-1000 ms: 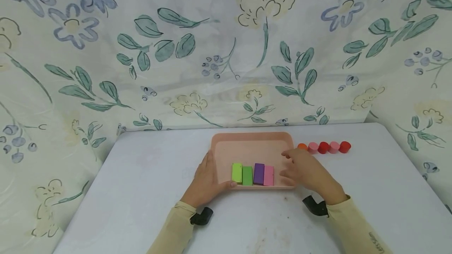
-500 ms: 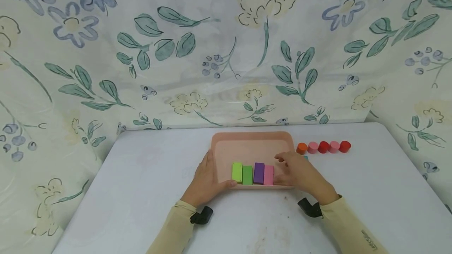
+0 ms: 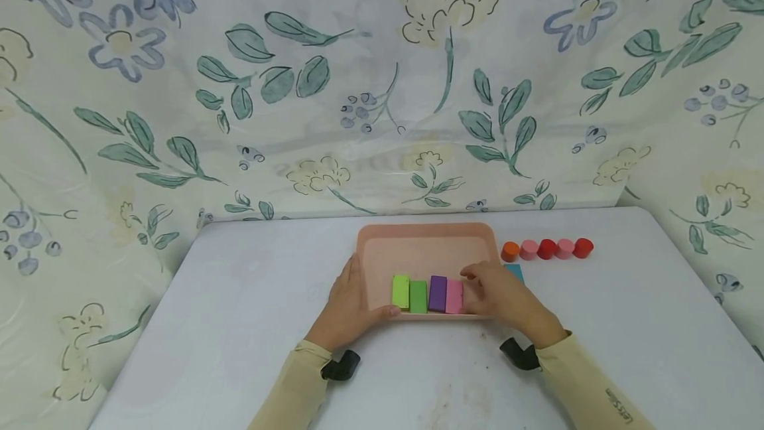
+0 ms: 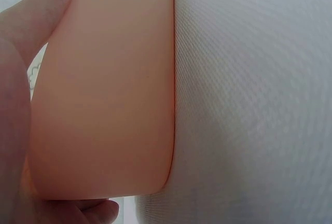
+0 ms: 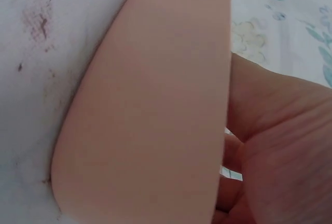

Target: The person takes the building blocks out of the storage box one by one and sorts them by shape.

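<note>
A shallow peach tray (image 3: 430,231) lies on the table. Along its near side stand a lime block (image 3: 400,292), a green block (image 3: 418,296), a purple block (image 3: 438,293) and a pink block (image 3: 454,296), with a small gap between green and purple. My left hand (image 3: 345,304) holds the tray's near left corner, thumb over the front rim and fingers along the left side; the left wrist view shows the tray's outer wall (image 4: 109,94) close up. My right hand (image 3: 498,297) reaches over the right rim, bent fingertips beside the pink block, nothing visible between them.
Right of the tray, a row of small round pieces stands on the white table: orange (image 3: 510,251), pink (image 3: 528,250), red (image 3: 546,249) and others. A blue piece (image 3: 514,273) lies partly hidden behind my right hand. Floral cloth (image 3: 382,85) hangs behind the table.
My right hand has moved left over the tray up to the pink block, uncovering the orange piece and part of the blue one. The left hand and the blocks stay put.
</note>
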A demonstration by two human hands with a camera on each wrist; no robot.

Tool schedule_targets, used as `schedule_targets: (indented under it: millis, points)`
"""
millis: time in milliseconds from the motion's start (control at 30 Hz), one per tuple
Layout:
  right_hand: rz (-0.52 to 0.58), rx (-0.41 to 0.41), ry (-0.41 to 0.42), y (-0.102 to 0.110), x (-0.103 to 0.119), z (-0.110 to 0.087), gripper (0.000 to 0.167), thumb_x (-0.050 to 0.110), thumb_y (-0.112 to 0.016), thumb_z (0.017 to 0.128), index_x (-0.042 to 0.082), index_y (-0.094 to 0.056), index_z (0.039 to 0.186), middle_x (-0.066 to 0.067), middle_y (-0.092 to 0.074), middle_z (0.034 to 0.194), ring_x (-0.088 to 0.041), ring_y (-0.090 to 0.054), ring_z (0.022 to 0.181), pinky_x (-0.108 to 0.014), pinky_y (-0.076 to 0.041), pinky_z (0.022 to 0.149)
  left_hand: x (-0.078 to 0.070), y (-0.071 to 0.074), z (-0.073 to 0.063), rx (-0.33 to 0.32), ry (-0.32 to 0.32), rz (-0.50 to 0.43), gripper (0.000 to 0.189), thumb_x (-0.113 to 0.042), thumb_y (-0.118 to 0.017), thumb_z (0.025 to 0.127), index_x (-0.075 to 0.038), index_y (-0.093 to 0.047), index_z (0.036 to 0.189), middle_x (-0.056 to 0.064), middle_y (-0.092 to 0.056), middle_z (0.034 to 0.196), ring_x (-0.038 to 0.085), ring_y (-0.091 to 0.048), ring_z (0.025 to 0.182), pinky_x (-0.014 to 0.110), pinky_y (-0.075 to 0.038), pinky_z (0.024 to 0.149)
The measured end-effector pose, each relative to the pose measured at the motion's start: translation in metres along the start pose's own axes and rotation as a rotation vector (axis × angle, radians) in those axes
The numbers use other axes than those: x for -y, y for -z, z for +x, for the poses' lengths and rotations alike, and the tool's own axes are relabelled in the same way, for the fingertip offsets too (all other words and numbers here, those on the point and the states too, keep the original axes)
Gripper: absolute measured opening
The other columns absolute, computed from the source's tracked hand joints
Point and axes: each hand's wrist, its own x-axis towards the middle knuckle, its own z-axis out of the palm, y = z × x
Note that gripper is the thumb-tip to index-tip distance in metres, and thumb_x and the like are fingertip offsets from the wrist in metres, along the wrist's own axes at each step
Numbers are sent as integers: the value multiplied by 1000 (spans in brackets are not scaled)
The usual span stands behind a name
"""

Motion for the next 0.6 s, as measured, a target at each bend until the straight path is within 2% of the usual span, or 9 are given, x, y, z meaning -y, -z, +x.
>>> schedule_targets:
  millis: [267, 500, 600]
  points:
    - [-34, 15, -5, -1, 0, 0, 54, 21, -85, 82, 1, -65, 127, -8, -66, 112, -21, -59, 100, -42, -55, 93, 0, 0, 0, 1, 1, -6, 133, -63, -80, 74, 4, -2, 159, 23, -12, 165, 40, -20, 149, 56, -25, 118]
    - [-51, 29, -8, -3, -1, -1, 65, 24, -87, 80, 0, -61, 134, -13, -63, 125, -30, -57, 117, -47, -50, 100, 0, 0, 0, 7, 20, -16, 132, -62, -80, 74, 1, -2, 160, 21, -12, 165, 40, -21, 149, 57, -25, 117]
    - [-65, 16, -7, -6, 0, 0, 64, 24, -87, 79, 1, -62, 133, -13, -64, 125, -31, -57, 118, -47, -50, 100, 0, 0, 0, 5, 17, -12, 132, -63, -80, 74, 2, -3, 159, 22, -12, 165, 41, -21, 149, 57, -26, 117]
